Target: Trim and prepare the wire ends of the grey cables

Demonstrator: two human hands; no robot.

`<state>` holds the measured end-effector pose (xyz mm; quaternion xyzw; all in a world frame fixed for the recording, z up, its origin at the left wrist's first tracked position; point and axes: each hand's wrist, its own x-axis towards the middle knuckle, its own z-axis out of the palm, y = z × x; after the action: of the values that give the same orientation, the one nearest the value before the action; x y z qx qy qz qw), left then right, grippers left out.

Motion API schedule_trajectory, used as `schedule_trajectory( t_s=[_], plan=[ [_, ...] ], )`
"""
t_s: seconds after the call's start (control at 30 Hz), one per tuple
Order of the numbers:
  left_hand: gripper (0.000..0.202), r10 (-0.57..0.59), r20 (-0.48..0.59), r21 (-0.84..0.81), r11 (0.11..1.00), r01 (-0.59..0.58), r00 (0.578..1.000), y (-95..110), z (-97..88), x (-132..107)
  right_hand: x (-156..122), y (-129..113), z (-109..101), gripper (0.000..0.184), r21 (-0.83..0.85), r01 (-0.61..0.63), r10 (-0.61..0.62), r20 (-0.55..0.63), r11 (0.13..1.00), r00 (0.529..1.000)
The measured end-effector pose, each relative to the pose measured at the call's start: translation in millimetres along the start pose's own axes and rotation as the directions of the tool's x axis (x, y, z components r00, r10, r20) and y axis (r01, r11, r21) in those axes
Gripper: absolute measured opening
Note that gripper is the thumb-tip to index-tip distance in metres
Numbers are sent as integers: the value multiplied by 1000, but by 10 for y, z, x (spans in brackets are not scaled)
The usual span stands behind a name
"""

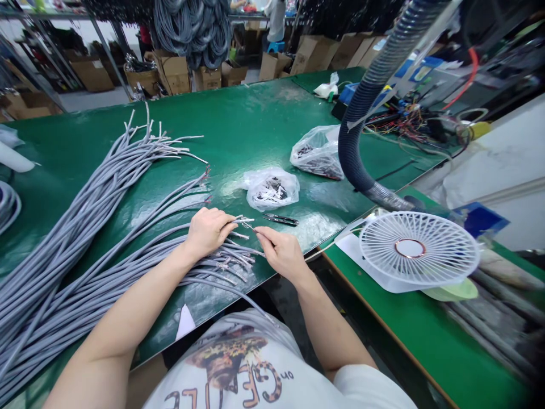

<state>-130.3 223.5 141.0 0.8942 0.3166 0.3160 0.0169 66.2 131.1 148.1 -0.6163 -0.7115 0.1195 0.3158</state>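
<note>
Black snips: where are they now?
In the head view, the black snips lie on the green table just right of centre, between the small plastic bag and the right hand.

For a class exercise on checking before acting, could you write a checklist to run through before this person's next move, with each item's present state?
1. Left hand steadies a gray cable near its stripped end: ok.
2. Right hand has its fingertips at the thin wires at that end: ok.
3. Black snips lie on the green table just beyond the hands, in neither grip: ok.
4. All cables stay on the table: not ok; one loose cable runs over the near edge toward the shirt.
5. White fan switched off: cannot tell; a still picture does not settle it.
</note>
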Motion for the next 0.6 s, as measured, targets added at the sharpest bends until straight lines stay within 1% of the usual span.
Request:
schedule_trajectory(
  t_s=[0.1, 0.3, 0.4, 0.47, 0.53, 0.6],
  plan=[
    [25, 18, -13, 16, 1000, -18, 1000, -5, 5, -5, 4, -3, -5, 26, 4, -6, 6, 8, 1000, 1000],
    [25, 53, 1, 58, 997, -53, 999, 9, -16, -8, 49, -1, -19, 27, 36, -34, 32, 55, 999, 998],
    [26, 61, 16, 77, 995, -62, 998, 16, -15, -9, 110, 17, 17, 26, 76, -30, 24, 77, 997, 997],
    [26, 47, 27, 73, 996, -49, 999, 16, -6, -11, 147, 1, 51, 26, 118, -24, 16, 71, 993, 997],
    [27, 24, 49, 51, 998, -27, 999, 14, 7, -13, 156, -67, 70, 26, 188, -2, -7, 46, 982, 999],
    [27, -12, 73, 15, 1000, 11, 997, 14, 18, -15, 125, -183, 53, 26, 285, 78, -92, 33, 955, 995]
  ],
)
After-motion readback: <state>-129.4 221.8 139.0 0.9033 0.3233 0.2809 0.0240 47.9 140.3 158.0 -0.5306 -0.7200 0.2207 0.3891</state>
